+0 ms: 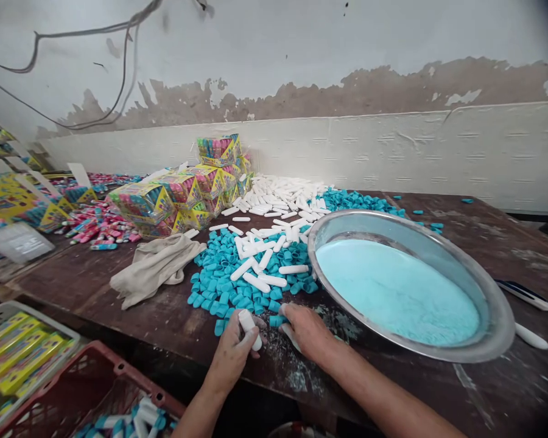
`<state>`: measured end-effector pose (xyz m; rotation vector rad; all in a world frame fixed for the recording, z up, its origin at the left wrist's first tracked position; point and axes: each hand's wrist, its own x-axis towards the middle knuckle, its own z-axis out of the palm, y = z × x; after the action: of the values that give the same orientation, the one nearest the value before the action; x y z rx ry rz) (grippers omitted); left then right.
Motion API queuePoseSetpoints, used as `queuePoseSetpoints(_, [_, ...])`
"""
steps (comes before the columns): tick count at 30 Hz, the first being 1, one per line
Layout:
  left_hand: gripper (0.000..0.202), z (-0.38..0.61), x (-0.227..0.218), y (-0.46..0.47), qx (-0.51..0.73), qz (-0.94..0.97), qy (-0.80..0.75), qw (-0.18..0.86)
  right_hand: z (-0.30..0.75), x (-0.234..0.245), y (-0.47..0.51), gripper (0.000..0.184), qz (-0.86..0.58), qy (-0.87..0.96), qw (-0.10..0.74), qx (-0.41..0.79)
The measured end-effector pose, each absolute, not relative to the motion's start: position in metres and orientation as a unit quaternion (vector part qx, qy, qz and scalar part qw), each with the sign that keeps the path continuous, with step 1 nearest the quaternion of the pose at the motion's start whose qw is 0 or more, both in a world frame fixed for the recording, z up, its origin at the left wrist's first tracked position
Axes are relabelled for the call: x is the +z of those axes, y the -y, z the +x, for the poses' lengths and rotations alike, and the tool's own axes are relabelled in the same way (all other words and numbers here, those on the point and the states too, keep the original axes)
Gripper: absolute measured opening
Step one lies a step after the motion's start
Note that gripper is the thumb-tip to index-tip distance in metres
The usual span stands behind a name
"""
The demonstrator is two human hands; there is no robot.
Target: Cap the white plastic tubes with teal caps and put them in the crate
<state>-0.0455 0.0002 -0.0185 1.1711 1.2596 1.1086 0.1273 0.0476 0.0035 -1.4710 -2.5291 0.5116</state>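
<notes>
My left hand (231,350) is closed around a white plastic tube (248,325), which stands tilted between thumb and fingers. Just to its right, my right hand (308,331) pinches a blue cap (277,320) at its fingertips. Part of another white piece shows under that palm, mostly hidden by the hand. Beyond both hands spreads a heap of blue caps (231,292), with several white tubes (273,280) lying on top. To the right, a wide metal basin (495,304) holds light-blue powder (393,283).
A beige cloth (159,267) lies left of the caps. Behind it are stacked packed display boxes (182,188) and a pile of pink and blue tubes (103,225). A red crate (91,359) with capped tubes stands below the table edge. A cutter knife (530,296) lies right of the basin.
</notes>
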Motion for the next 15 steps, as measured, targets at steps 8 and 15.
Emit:
queuePoseSetpoints(8, [0.027, -0.020, -0.011, -0.009, 0.408, 0.518, -0.429, 0.618, 0.162, 0.013, -0.021, 0.012, -0.438, 0.817, 0.232, 0.296])
queuePoseSetpoints(15, [0.029, -0.005, -0.005, -0.009, 0.391, 0.516, -0.348, 0.678, 0.178, 0.024, -0.008, 0.019, -0.364, 0.768, 0.337, 0.405])
